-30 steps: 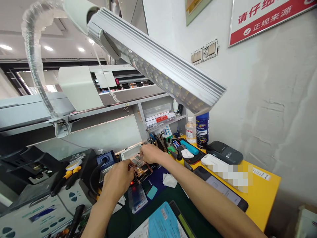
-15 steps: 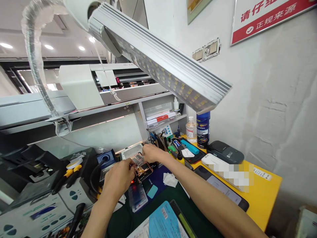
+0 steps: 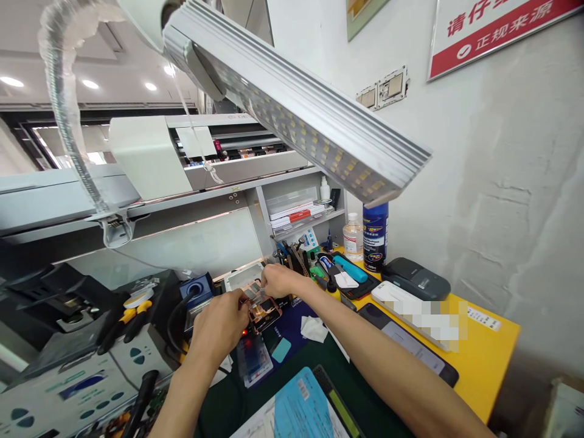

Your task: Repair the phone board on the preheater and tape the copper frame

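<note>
An opened phone (image 3: 264, 311) with copper-coloured insides shows between my hands, its near end tilted down over the mat. My left hand (image 3: 223, 319) closes its fingertips on the phone's left edge. At the far right side of the phone is my right hand (image 3: 279, 281), its fingers pinched together; whatever lies between them is too small to make out. Below the phone lies a clear plastic case (image 3: 254, 360), with a red glow near its top. A small teal card (image 3: 281, 350) and a crumpled white tissue (image 3: 314, 329) rest nearby on the mat.
An LED lamp (image 3: 292, 103) hangs overhead. Soldering-station boxes (image 3: 100, 389) stand at left. A tool holder (image 3: 296, 258), a blue spray can (image 3: 375, 237), a clear bottle (image 3: 352, 237) and a dark phone (image 3: 406, 340) occupy the right side. Blue paperwork (image 3: 296, 404) lies in front.
The view has shifted very slightly. Both hands stay at the opened phone with hardly any visible movement.
</note>
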`<state>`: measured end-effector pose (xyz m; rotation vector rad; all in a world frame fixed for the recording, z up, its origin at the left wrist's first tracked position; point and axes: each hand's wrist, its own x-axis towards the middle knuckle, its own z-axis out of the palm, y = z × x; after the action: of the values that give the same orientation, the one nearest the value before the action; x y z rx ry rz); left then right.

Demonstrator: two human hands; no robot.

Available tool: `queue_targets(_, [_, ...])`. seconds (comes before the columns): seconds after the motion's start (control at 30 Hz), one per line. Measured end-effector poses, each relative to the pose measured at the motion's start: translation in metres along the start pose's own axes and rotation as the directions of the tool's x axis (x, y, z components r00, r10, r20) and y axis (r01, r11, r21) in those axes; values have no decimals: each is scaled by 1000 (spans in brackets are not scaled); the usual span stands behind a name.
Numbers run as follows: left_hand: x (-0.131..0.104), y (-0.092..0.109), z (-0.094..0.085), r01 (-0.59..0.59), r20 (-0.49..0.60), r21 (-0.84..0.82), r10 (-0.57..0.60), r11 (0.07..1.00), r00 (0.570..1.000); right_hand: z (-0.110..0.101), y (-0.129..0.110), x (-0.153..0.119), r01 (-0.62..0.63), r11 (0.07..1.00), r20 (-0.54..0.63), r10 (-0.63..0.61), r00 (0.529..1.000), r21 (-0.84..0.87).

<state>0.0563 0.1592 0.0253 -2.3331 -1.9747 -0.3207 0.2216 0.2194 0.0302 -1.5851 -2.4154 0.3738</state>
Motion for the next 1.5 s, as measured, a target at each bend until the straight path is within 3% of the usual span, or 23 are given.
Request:
queue_targets(1.03, [0, 0, -2, 0, 11, -5, 0, 1000, 1000, -7, -4, -3, -26, 999, 74, 22, 997, 48])
queue_targets(1.27, [1, 1, -2, -1, 10, -3, 1, 1000, 1000, -4, -3, -2, -75, 993, 31, 73, 997, 93])
queue_targets(1.5, [0, 1, -3, -7, 7, -3, 7, 1000, 1000, 10, -2, 7, -48, 995, -94, 57, 994, 91])
